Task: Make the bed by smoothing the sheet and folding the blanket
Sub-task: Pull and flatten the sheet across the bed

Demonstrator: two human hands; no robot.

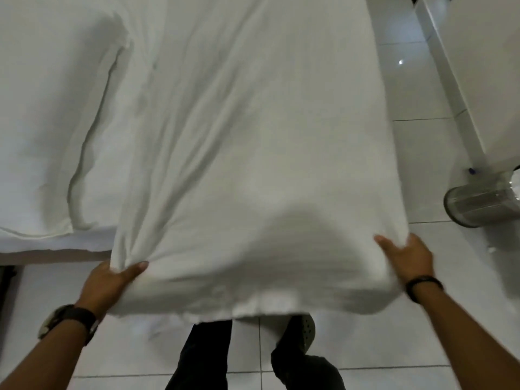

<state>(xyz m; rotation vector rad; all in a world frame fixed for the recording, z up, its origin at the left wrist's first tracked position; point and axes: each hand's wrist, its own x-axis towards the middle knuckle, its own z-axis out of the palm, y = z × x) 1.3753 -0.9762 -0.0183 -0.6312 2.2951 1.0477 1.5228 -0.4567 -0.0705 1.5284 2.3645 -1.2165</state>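
A white blanket (253, 153) stretches from the bed toward me, its near edge lifted off the mattress and hanging in front of my legs. My left hand (108, 280) pinches the blanket's near left corner, thumb on top. Over at the near right corner, my right hand (408, 256) grips the blanket with fingers spread over the cloth. The bed's white sheet (42, 136) shows at the left, wrinkled, with a long raised fold running along it. The bed's foot edge (56, 249) lies at the lower left.
White floor tiles (416, 170) run along the bed's right side and under my feet. A round metal bin (478, 205) stands at the right by a white cabinet or furniture piece (484, 80). My dark-trousered legs (205, 358) stand below the blanket edge.
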